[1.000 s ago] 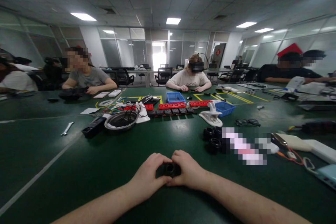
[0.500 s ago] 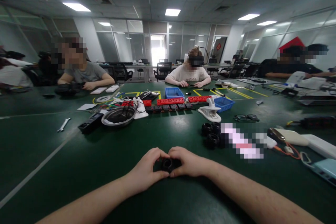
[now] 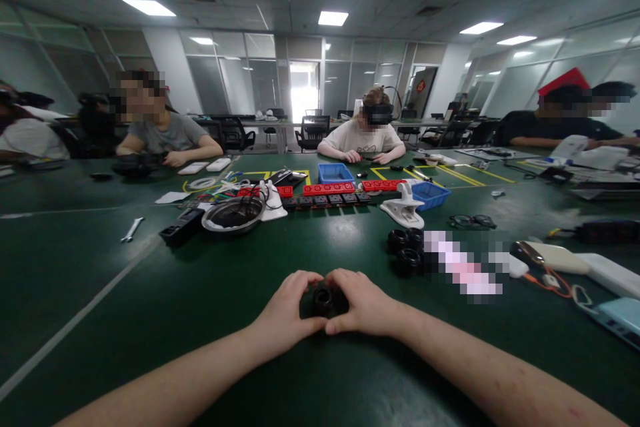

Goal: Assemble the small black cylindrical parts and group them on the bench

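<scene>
My left hand and my right hand meet on the green table just in front of me. Between them they pinch a small black round part, with thumbs touching below it and fingertips curled over its top. A cluster of similar black ring-shaped parts lies a short way off to the right.
Further back lie a metal bowl, a black block, a wrench, red and black power strips, blue bins, a white clamp and glasses. Devices and cables lie at right. Other people sit around the table.
My hands stay clasped on the black part; they sit slightly higher in view as the camera shifts a little.
</scene>
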`<state>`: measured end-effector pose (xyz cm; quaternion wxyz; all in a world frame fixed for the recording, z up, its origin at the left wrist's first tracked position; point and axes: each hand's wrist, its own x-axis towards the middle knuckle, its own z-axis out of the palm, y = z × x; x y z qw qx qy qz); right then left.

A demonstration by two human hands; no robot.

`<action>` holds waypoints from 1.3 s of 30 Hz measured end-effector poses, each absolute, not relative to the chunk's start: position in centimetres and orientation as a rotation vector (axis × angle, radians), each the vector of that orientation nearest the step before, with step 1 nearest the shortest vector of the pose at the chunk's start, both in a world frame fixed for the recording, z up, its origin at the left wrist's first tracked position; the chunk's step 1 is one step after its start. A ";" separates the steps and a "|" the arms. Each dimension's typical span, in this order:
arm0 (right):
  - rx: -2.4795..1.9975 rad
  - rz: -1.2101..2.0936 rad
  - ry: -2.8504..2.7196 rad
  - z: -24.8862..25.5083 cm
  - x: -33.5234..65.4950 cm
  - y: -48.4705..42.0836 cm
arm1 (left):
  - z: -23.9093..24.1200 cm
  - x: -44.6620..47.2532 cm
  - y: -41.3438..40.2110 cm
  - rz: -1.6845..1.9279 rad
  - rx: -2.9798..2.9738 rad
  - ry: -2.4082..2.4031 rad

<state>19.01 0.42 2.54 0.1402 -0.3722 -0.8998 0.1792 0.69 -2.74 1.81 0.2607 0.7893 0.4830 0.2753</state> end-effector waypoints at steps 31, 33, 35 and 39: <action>-1.344 0.350 -2.126 0.9 21.5 1.7 | 2.6 -1.4 -1.3 0.433 2.408 1.188; -1.315 0.402 -2.156 1.7 21.8 0.2 | 2.4 -1.6 -1.2 0.440 2.436 1.160; -1.284 0.585 -2.242 2.3 21.4 -1.5 | 2.1 -1.3 -1.3 0.482 2.457 1.181; -1.285 0.662 -2.321 2.1 19.3 -3.6 | 1.5 -0.5 -2.1 0.563 2.506 1.186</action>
